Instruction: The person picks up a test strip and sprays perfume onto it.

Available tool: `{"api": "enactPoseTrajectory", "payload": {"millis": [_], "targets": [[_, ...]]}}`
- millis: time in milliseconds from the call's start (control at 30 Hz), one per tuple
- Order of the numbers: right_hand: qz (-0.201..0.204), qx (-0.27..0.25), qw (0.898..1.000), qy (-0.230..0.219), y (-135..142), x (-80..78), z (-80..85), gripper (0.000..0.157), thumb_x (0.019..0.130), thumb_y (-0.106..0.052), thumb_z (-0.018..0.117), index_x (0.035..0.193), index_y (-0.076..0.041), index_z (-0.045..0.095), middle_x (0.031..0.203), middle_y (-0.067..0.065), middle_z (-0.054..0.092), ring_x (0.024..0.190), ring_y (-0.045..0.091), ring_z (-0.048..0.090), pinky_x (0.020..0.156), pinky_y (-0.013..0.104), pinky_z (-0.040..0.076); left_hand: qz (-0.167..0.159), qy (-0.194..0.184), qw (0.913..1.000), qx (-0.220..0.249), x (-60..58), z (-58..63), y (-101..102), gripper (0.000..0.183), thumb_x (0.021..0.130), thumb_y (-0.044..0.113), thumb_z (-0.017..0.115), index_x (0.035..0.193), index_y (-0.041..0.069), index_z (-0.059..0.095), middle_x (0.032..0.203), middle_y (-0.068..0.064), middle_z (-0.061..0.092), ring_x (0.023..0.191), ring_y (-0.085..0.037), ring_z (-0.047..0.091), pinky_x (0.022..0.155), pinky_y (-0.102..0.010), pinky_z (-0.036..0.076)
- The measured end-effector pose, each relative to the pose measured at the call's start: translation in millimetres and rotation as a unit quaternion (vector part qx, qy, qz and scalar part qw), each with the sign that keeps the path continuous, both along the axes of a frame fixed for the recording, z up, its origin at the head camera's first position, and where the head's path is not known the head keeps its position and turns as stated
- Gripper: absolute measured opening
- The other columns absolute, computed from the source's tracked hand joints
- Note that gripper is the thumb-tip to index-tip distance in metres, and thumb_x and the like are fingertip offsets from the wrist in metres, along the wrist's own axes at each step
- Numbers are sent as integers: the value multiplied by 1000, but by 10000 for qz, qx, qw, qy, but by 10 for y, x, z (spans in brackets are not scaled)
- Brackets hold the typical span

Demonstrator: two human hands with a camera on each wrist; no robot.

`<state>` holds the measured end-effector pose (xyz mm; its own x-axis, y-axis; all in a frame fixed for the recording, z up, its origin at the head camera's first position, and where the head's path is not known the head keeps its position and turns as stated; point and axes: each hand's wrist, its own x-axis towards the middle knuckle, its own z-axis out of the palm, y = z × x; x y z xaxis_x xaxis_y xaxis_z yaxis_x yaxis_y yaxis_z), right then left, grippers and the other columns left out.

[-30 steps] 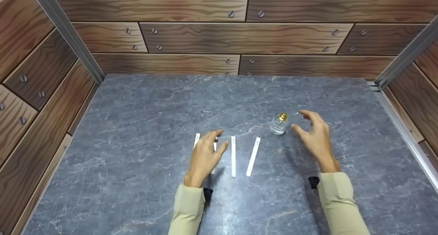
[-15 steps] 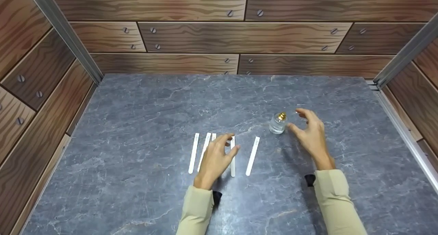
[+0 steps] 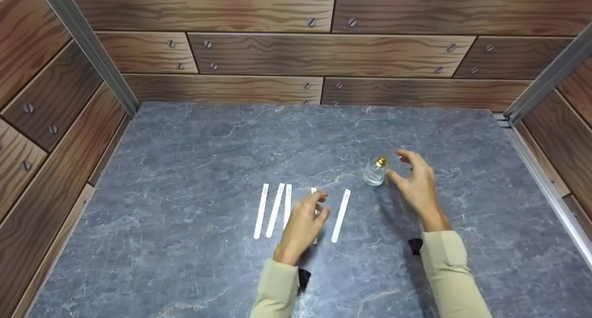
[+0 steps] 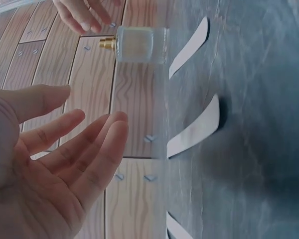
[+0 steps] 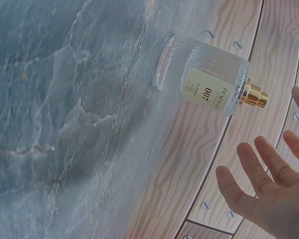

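A clear glass perfume bottle [image 3: 373, 174] with a gold spray top stands upright on the table; its pale label [image 5: 207, 91] reads 007. My right hand [image 3: 417, 188] is just right of it, fingers loosely bent, holding nothing; in the right wrist view a gap shows between fingers and glass. My left hand [image 3: 303, 223] hovers above several white paper strips, partly covering one strip [image 3: 314, 190]. Its relaxed fingers [image 4: 97, 164] are bare in the left wrist view. Left of that hand lie more strips [image 3: 261, 211], and one strip [image 3: 341, 215] lies to its right.
The grey marbled table [image 3: 185, 160] spreads around the strips and bottle. Wood-patterned panels [image 3: 259, 54] wall the back and both sides, with metal rails [image 3: 550, 188] at the corners and along the right edge.
My left hand has moved right across the strips, uncovering those on the left. My right hand has shifted slightly left, nearer the bottle. The bottle and strips stay in place.
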<state>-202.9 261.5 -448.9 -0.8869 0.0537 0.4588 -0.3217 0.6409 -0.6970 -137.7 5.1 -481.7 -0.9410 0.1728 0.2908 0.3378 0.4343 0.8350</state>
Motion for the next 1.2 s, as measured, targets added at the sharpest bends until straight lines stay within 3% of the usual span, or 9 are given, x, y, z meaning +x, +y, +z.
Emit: {"api": "enactPoseTrajectory", "payload": {"millis": [167,700,1200], "targets": [[7,-33,10000,-86,-15,1,-23,46,77,10,77,121,13,62,119,33,63,109,51,59,94,62,46,-109,-183,9998,-6,33,-50,48,31,88,-10,68,119,-10,66,107,-24,70,84,-25,71,73,-24,58],[-16,18,9992,-408,-33,-18,-41,47,79,8,78,123,13,61,119,34,62,113,51,58,101,60,42,-167,72,9995,-269,85,-163,109,34,78,-21,58,109,-9,68,96,-22,71,77,-24,71,69,-26,57],[2,10,9998,-215,-53,-40,-57,46,78,9,78,120,13,62,117,34,62,110,52,59,97,62,44,-211,-138,9991,-348,93,-181,146,39,75,-23,63,110,-7,69,94,-19,71,72,-16,68,64,-21,54]]}}
